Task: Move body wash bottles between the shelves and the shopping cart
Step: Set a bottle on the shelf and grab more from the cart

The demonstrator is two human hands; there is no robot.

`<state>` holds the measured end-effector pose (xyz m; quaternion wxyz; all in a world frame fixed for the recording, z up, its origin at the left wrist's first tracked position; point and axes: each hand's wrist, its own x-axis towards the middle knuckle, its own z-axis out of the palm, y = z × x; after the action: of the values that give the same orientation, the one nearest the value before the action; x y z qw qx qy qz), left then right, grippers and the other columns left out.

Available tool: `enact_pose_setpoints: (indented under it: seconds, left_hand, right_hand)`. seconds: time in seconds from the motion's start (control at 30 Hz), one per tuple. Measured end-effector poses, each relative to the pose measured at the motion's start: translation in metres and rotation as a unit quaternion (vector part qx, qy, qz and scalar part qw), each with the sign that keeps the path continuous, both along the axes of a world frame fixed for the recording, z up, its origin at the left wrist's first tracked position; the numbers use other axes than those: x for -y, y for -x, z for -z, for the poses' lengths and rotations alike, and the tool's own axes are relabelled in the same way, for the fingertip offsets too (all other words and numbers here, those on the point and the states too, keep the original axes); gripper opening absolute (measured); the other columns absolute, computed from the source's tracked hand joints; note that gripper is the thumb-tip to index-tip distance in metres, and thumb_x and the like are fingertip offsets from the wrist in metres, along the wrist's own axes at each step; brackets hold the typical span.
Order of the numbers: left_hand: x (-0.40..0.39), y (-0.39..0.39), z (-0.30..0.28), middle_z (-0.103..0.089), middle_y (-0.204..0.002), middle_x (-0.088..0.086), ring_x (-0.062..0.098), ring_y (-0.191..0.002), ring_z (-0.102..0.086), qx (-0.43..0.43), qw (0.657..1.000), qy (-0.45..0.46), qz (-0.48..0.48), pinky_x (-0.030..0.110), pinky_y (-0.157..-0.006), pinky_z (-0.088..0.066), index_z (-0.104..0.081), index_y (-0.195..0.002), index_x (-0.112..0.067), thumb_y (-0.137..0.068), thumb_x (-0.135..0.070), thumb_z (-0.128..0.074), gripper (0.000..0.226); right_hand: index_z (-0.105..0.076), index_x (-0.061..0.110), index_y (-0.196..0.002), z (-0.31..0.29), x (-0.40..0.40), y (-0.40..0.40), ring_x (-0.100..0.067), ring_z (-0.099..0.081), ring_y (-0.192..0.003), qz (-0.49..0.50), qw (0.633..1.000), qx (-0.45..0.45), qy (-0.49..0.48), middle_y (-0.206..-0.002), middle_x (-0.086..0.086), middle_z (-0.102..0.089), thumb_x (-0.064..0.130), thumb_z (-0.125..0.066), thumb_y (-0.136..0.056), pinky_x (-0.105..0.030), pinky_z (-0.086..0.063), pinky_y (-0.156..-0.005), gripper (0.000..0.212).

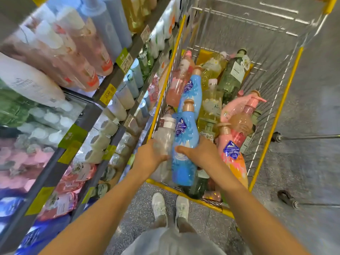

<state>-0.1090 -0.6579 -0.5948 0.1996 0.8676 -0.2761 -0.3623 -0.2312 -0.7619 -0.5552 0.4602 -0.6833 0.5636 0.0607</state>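
Body wash bottles fill the shopping cart [276, 115] ahead of you: pink, yellow and green ones piled toward its far end and right side, a second blue bottle [192, 89] along the left wall. Blurred shelves [108, 92] packed with more bottles run close along the cart's left edge. At the near left corner, your left hand [149, 156] wraps a clear pump bottle [164, 137], and your right hand [197, 152] grips a blue bottle [184, 144] just beside it.
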Motion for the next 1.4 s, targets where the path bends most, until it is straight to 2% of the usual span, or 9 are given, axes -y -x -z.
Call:
enact_pose_setpoints:
  seconds: [0.13, 0.27, 0.4, 0.5, 0.63, 0.83, 1.03, 1.2, 1.4]
  left_hand:
    - [-0.004, -0.008, -0.004, -0.065, -0.109, 0.012, 0.026, -0.105, -0.060, 0.001, 1.000, 0.016, 0.021, 0.019, -0.064, -0.033, -0.052, -0.127, -0.008, -0.075, -0.029, -0.078, 0.062]
    - [-0.010, -0.015, -0.008, -0.063, -0.116, 0.010, 0.024, -0.108, -0.058, 0.023, 0.998, -0.023, 0.045, 0.027, -0.083, -0.043, -0.055, -0.125, -0.009, -0.080, -0.029, -0.073, 0.052]
    - [-0.020, -0.032, -0.013, -0.065, -0.097, 0.012, 0.024, -0.093, -0.060, 0.025, 0.999, -0.010, 0.028, 0.031, -0.069, -0.042, -0.061, -0.114, -0.007, -0.083, -0.021, -0.067, 0.034]
    - [-0.029, -0.058, -0.026, -0.067, -0.097, 0.011, 0.024, -0.093, -0.061, 0.051, 0.998, 0.020, -0.014, 0.033, -0.077, -0.045, -0.064, -0.107, -0.008, -0.083, -0.021, -0.066, 0.028]
    - [-0.053, -0.112, -0.049, -0.062, -0.093, 0.004, 0.018, -0.088, -0.057, 0.091, 0.988, 0.047, -0.118, 0.030, -0.080, -0.045, -0.057, -0.097, -0.022, -0.082, -0.023, -0.068, 0.018]
    - [-0.117, -0.180, -0.064, -0.066, -0.109, 0.005, 0.019, -0.100, -0.061, 0.162, 0.960, 0.028, -0.229, 0.023, -0.077, -0.041, -0.061, -0.118, -0.011, -0.083, -0.023, -0.070, 0.039]
    - [-0.152, -0.211, -0.046, -0.066, -0.108, 0.005, 0.019, -0.097, -0.061, 0.185, 0.942, 0.042, -0.278, 0.028, -0.084, -0.048, -0.060, -0.119, -0.010, -0.083, -0.024, -0.069, 0.040]
    - [-0.161, -0.258, -0.029, -0.054, -0.128, 0.008, 0.025, -0.114, -0.055, 0.211, 0.893, 0.092, -0.386, 0.040, -0.095, -0.048, -0.042, -0.136, -0.010, -0.079, -0.026, -0.075, 0.067]
    - [-0.165, -0.323, 0.004, -0.049, -0.133, 0.009, 0.025, -0.121, -0.049, 0.257, 0.823, 0.202, -0.465, 0.040, -0.103, -0.041, -0.029, -0.139, -0.010, -0.065, -0.031, -0.084, 0.095]
  right_hand:
    - [-0.052, 0.010, -0.118, 0.009, -0.009, 0.001, -0.028, -0.060, -0.103, -0.032, 0.994, -0.054, 0.085, -0.115, -0.009, -0.061, 0.060, -0.074, -0.066, -0.031, -0.045, -0.072, 0.075]
    - [-0.055, 0.001, -0.108, 0.002, -0.006, -0.002, -0.031, -0.061, -0.097, -0.111, 0.973, -0.143, 0.142, -0.108, -0.016, -0.060, 0.066, -0.063, -0.072, -0.033, -0.043, -0.069, 0.074]
    - [-0.053, 0.004, -0.106, -0.028, -0.004, -0.016, -0.031, -0.062, -0.093, -0.185, 0.930, -0.179, 0.264, -0.102, -0.013, -0.060, 0.064, -0.052, -0.080, -0.030, -0.035, -0.060, 0.065]
    - [-0.052, 0.008, -0.111, -0.044, -0.009, -0.048, -0.034, -0.060, -0.097, -0.218, 0.919, -0.095, 0.314, -0.106, -0.015, -0.060, 0.058, -0.052, -0.085, -0.033, -0.033, -0.062, 0.056]
    - [-0.053, 0.008, -0.105, -0.039, -0.026, -0.111, -0.035, -0.058, -0.101, -0.283, 0.904, -0.012, 0.319, -0.107, -0.015, -0.061, 0.056, -0.056, -0.083, -0.038, -0.043, -0.072, 0.053]
    - [-0.054, 0.008, -0.098, -0.031, -0.057, -0.188, -0.035, -0.058, -0.090, -0.334, 0.883, 0.087, 0.319, -0.090, -0.012, -0.062, 0.057, -0.057, -0.083, -0.034, -0.035, -0.061, 0.051]
    - [-0.058, 0.003, -0.106, -0.020, -0.080, -0.259, -0.031, -0.059, -0.091, -0.377, 0.850, 0.167, 0.328, -0.095, -0.013, -0.064, 0.056, -0.058, -0.083, -0.038, -0.049, -0.073, 0.058]
    - [-0.048, 0.004, -0.127, -0.007, -0.081, -0.336, -0.028, -0.052, -0.111, -0.346, 0.839, 0.322, 0.271, -0.123, -0.014, -0.054, 0.040, -0.069, -0.082, -0.036, -0.042, -0.090, 0.062]
    - [-0.028, 0.006, -0.143, 0.024, -0.093, -0.413, -0.027, -0.038, -0.132, -0.286, 0.857, 0.379, 0.201, -0.143, -0.012, -0.039, 0.028, -0.079, -0.072, -0.034, -0.032, -0.106, 0.091]
